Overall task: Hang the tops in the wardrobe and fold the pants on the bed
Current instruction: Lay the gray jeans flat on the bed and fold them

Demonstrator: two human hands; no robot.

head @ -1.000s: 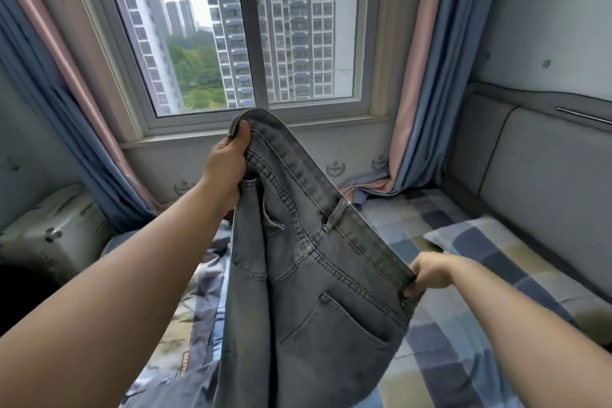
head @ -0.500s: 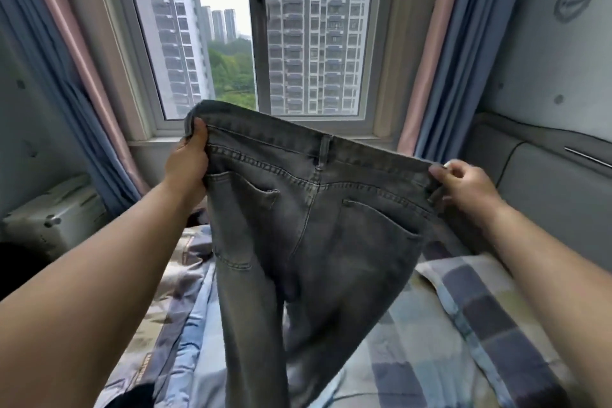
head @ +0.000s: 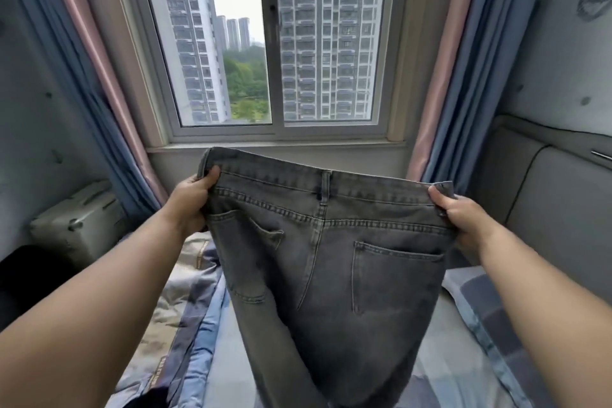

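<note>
You hold one pair of jeans (head: 334, 262) up over bed (head: 463, 358), back pockets facing you. Left hand (head: 190, 202) pinches left waistband corner, right hand (head: 460, 219) grips right corner, fingers curled on denim. Risk: legs hang bunched below, could twist, fold crooked unless laid flat. Count: one jeans, two hands, no tops visible.

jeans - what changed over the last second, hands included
The right hand rose from low near the bed to level with the left hand, pulling the jeans' waistband from a steep slant into a level, spread-out line. Both hands kept gripping the waistband ends; the legs still hang over the bed.
</note>
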